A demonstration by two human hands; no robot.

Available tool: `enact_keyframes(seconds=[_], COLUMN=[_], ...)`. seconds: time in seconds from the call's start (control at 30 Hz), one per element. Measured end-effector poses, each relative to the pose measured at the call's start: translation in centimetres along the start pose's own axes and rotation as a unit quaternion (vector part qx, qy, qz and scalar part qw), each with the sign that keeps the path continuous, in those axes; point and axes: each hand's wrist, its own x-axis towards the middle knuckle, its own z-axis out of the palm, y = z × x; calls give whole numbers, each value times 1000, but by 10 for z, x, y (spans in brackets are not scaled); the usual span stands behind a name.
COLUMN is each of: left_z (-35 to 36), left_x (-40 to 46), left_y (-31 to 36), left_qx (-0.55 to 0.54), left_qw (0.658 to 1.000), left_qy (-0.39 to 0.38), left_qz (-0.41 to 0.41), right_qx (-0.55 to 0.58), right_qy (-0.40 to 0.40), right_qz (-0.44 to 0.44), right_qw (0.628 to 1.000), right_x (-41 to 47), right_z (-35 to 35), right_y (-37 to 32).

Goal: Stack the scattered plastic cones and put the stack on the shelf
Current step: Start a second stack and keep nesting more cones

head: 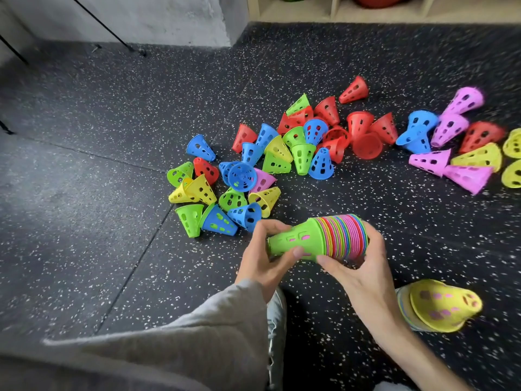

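I hold a sideways stack of nested cones (pixel 318 239), green cone outermost with its tip pointing left and many coloured rims at the right end. My left hand (pixel 265 258) grips the green tip end. My right hand (pixel 363 275) grips the rim end, fingers wrapped over the rims. Several loose perforated cones (pixel 248 176) in blue, green, yellow, red and pink lie scattered on the floor just beyond the stack. More pink and yellow cones (pixel 462 153) lie at the right. A wooden shelf (pixel 332 12) stands at the far top.
A second short stack topped by a yellow cone (pixel 439 309) lies on the speckled black rubber floor (pixel 112 221) at the lower right. Thin black stand legs (pixel 124 43) reach the floor at the upper left, by a grey concrete wall (pixel 169 18).
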Motion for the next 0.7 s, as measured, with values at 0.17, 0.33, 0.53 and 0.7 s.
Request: enact_keyframes(seconds=[0.17,0.33,0.53,0.7], left_z=[-12,-21,-4,34], left_x=[25,93,193,244], left_y=[33,48,18,-1], left_qx=[1,118,313,408], left_qw=[994,984,932,875], left_qy=[-90,-107,-141,-215], left_qz=[56,82,115,146], right_qx=[-66,-89,-131,-165], right_qy=[46,67,94,102], right_qz=[-51,-64,-60,-24], right_qw=[995,992,985,981], right_x=[21,43,79,110], right_z=[-24,-50,-76,-89], right_y=[-32,-55,-63,-53])
